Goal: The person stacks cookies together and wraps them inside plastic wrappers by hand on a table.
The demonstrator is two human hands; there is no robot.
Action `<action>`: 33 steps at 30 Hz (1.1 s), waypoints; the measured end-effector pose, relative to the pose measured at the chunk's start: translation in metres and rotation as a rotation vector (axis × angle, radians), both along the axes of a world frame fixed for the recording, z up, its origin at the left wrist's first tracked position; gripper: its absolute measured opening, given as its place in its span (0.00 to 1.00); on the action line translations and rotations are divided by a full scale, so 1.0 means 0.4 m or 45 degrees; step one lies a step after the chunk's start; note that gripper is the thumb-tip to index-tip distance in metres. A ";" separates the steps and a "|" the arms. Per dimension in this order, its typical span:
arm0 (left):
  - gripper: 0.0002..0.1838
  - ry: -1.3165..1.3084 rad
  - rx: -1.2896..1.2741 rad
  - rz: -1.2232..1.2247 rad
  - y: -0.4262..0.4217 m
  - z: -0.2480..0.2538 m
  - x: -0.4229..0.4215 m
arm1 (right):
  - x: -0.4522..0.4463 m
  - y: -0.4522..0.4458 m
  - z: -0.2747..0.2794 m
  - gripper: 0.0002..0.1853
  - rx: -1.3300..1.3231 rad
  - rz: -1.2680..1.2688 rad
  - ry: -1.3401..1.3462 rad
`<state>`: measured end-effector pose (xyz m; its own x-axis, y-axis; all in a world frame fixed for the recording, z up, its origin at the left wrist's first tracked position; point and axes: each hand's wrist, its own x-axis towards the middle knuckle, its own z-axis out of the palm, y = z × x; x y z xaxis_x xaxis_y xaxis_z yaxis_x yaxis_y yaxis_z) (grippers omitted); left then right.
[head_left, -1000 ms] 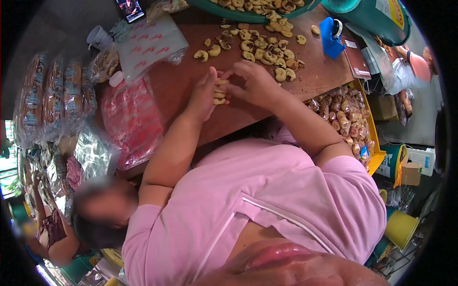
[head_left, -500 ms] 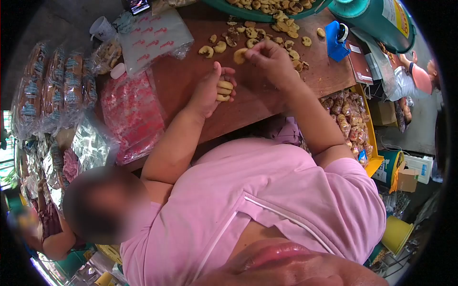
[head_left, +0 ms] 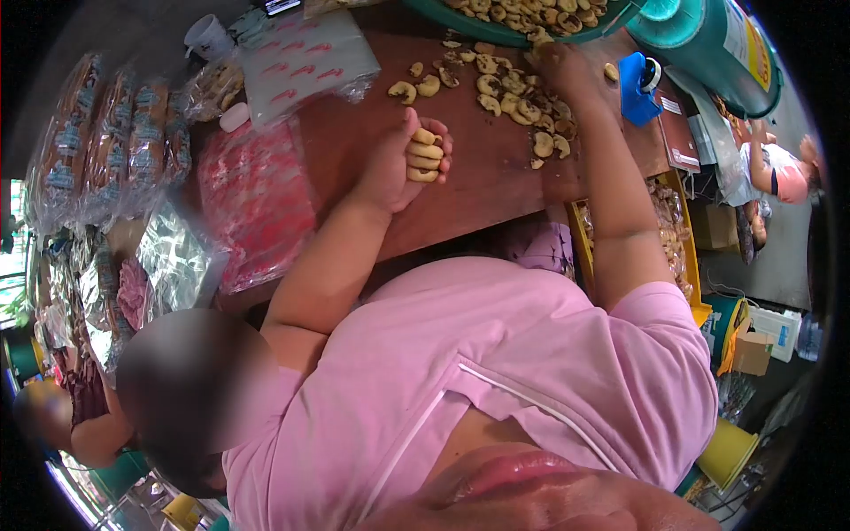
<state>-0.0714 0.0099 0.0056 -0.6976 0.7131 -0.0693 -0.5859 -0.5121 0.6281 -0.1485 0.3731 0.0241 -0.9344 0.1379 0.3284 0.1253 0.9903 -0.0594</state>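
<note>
Left hand point(head_left: 398, 164), thumb up, curls around stacked pieces point(head_left: 425, 158) on the wearer's side of the basin point(head_left: 617, 26). Right hand point(head_left: 564, 69), arm outstretched, reaches the basin's near edge; its grip can't be made out.

The right hand point(head_left: 564, 71) has moved beside the green basin point(head_left: 482, 34).

White cup point(head_left: 208, 37) and wrapped packs point(head_left: 102, 146) on the left, blue tape dispenser point(head_left: 639, 88) just beside a maroon book point(head_left: 678, 146), green bucket point(head_left: 708, 53) near them, cardboard box point(head_left: 753, 353) above a yellow pail point(head_left: 729, 451) on the right.
</note>
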 end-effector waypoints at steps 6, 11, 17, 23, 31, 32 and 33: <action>0.20 0.119 0.229 -0.134 -0.009 -0.003 -0.001 | -0.019 0.050 -0.029 0.20 -0.145 -0.091 0.016; 0.22 0.285 0.103 -0.128 -0.010 -0.009 0.001 | 0.141 -0.187 0.086 0.17 -1.300 0.599 0.065; 0.35 0.277 -0.074 -0.085 0.000 -0.005 0.023 | 0.269 -0.401 0.142 0.10 -1.494 0.940 -0.542; 0.48 0.316 -0.256 -0.081 -0.009 -0.029 0.008 | 0.260 -0.409 0.109 0.10 -1.308 0.939 -0.416; 0.48 0.228 -0.307 -0.011 0.001 -0.010 0.012 | 0.288 -0.398 0.114 0.11 -0.949 1.049 -0.142; 0.48 0.208 -0.315 -0.021 0.000 -0.002 0.015 | 0.288 -0.399 0.111 0.12 -0.928 1.027 -0.159; 0.48 0.190 -0.322 -0.031 0.000 0.010 0.017 | 0.288 -0.399 0.109 0.12 -0.908 1.005 -0.176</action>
